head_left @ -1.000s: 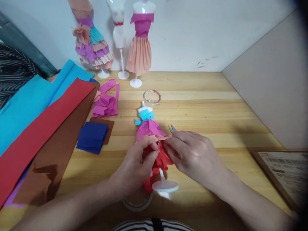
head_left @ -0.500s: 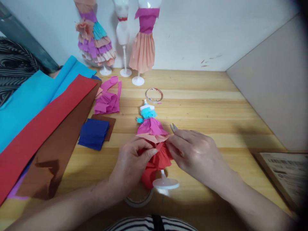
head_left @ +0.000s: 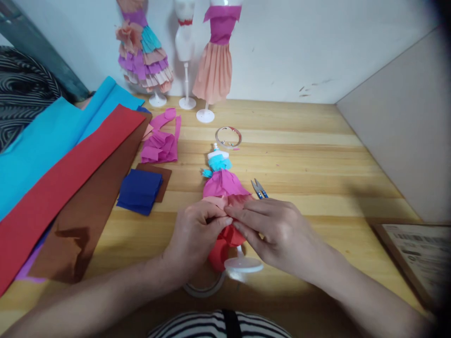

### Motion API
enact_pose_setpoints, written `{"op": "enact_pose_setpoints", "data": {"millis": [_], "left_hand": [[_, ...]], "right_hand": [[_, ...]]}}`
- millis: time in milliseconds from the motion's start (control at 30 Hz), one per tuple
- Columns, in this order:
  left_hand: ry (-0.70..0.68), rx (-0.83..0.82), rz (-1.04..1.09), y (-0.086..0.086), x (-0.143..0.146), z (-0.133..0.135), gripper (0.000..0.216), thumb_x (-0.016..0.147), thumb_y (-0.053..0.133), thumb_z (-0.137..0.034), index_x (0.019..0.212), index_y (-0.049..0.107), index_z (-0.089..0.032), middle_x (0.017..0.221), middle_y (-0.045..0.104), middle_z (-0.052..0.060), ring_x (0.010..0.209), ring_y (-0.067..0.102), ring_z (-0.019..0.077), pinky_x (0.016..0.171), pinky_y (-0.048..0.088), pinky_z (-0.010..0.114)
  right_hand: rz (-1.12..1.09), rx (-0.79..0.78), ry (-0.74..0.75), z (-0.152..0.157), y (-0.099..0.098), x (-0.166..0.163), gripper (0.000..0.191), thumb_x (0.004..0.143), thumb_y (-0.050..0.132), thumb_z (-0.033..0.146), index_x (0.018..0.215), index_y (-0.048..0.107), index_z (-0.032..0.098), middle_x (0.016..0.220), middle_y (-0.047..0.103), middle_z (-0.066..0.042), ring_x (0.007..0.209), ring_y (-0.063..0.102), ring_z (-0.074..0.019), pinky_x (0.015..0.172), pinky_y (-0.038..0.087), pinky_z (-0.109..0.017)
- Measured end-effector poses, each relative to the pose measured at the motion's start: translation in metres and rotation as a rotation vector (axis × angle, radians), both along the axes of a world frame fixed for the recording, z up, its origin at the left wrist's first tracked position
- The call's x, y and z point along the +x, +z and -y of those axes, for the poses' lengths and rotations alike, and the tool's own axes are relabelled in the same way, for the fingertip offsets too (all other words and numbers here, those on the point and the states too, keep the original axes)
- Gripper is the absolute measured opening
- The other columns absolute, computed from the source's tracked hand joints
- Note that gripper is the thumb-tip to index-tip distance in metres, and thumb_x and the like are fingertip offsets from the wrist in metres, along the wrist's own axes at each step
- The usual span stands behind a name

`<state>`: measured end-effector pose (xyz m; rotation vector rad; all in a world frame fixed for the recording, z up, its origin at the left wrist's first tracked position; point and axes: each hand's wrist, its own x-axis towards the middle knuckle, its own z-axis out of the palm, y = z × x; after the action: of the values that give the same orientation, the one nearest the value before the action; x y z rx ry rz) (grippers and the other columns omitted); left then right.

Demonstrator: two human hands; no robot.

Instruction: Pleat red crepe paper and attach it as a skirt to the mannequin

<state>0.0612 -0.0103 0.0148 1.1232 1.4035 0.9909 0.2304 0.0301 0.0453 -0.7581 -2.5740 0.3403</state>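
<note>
A small white mannequin lies tilted on its stand (head_left: 244, 265), dressed in a crepe-paper dress (head_left: 225, 184) with a turquoise top, a magenta tier, a peach tier and red ruffles. My left hand (head_left: 197, 230) is closed at the skirt's left side, thumb and forefinger pinching the paper where peach meets red. From the right, my right hand (head_left: 278, 225) pinches the same part of the skirt, its fingertips close to my left thumb. Both hands hide part of the lower tiers. Thread snips (head_left: 259, 188) lie just beyond my right hand.
Three mannequins stand by the wall, including one in a magenta and peach dress (head_left: 213, 70). A clear tape roll (head_left: 228, 137) lies ahead, another ring (head_left: 204, 291) near me. Left are blue paper squares (head_left: 139, 190), magenta scraps (head_left: 160, 145) and a red sheet (head_left: 70, 171). A box (head_left: 416, 253) sits right.
My right hand has moved left, its fingertips now meeting my left hand at the skirt. More of the snips shows. The whole view has shifted slightly.
</note>
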Motion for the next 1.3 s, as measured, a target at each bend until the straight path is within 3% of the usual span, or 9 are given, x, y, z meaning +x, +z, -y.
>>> {"op": "enact_pose_setpoints", "data": {"millis": [267, 467, 833, 1033, 1100, 1200, 1300], "left_hand": [[-0.057, 0.097, 0.053, -0.005, 0.0, 0.0, 0.019, 0.075, 0.065, -0.011, 0.057, 0.065, -0.016, 0.065, 0.063, -0.001, 0.066, 0.057, 0.0114, 0.062, 0.044, 0.02], [-0.039, 0.113, 0.082, -0.002, -0.001, 0.0, 0.016, 0.071, 0.064, -0.003, 0.073, 0.073, -0.017, 0.083, 0.071, 0.0, 0.081, 0.064, 0.0118, 0.077, 0.049, 0.019], [-0.094, 0.165, 0.061, -0.008, -0.001, 0.003, 0.011, 0.083, 0.062, -0.018, 0.081, 0.072, -0.015, 0.086, 0.07, 0.004, 0.082, 0.064, 0.0143, 0.075, 0.051, 0.022], [-0.126, 0.212, -0.128, 0.006, -0.014, 0.016, 0.03, 0.095, 0.048, -0.029, 0.081, 0.071, -0.014, 0.072, 0.07, 0.003, 0.064, 0.062, 0.0125, 0.059, 0.048, 0.021], [-0.112, 0.261, -0.223, 0.007, -0.022, 0.023, 0.028, 0.095, 0.048, -0.027, 0.085, 0.071, -0.015, 0.072, 0.071, 0.002, 0.063, 0.062, 0.0121, 0.058, 0.047, 0.02], [-0.161, 0.315, -0.484, 0.001, -0.036, 0.035, 0.021, 0.093, 0.051, -0.02, 0.087, 0.071, -0.016, 0.073, 0.069, 0.002, 0.063, 0.063, 0.0124, 0.059, 0.047, 0.021], [-0.263, 0.22, -0.808, -0.007, -0.047, 0.043, 0.02, 0.093, 0.051, -0.022, 0.091, 0.07, -0.017, 0.084, 0.067, 0.005, 0.069, 0.064, 0.0163, 0.059, 0.048, 0.025]], "right_hand": [[0.119, 0.039, -0.025, -0.003, -0.004, 0.001, 0.028, 0.09, 0.045, 0.01, 0.068, 0.062, 0.015, 0.06, 0.058, -0.003, 0.052, 0.05, -0.0146, 0.052, 0.038, -0.028], [0.12, 0.09, -0.045, -0.001, -0.004, 0.001, 0.029, 0.091, 0.045, 0.011, 0.065, 0.058, 0.016, 0.058, 0.053, -0.001, 0.05, 0.045, -0.0138, 0.052, 0.036, -0.028], [0.088, 0.128, -0.057, -0.001, 0.0, 0.001, 0.027, 0.089, 0.047, 0.009, 0.068, 0.062, 0.015, 0.059, 0.057, -0.003, 0.051, 0.047, -0.0147, 0.053, 0.038, -0.028], [0.118, 0.131, -0.065, -0.002, 0.001, 0.007, 0.022, 0.091, 0.047, 0.009, 0.08, 0.066, 0.014, 0.064, 0.063, -0.004, 0.053, 0.053, -0.0157, 0.054, 0.039, -0.029], [0.122, 0.095, -0.053, -0.004, 0.002, 0.01, 0.023, 0.091, 0.047, 0.01, 0.078, 0.065, 0.015, 0.063, 0.063, -0.003, 0.054, 0.054, -0.0156, 0.055, 0.04, -0.028], [0.136, 0.047, -0.021, -0.006, 0.004, 0.015, 0.025, 0.093, 0.046, 0.011, 0.077, 0.066, 0.016, 0.064, 0.063, -0.004, 0.058, 0.056, -0.0157, 0.057, 0.042, -0.028], [0.147, 0.015, 0.008, -0.007, 0.005, 0.017, 0.026, 0.094, 0.045, 0.012, 0.08, 0.067, 0.017, 0.067, 0.065, -0.005, 0.06, 0.058, -0.0159, 0.057, 0.042, -0.028]]}}
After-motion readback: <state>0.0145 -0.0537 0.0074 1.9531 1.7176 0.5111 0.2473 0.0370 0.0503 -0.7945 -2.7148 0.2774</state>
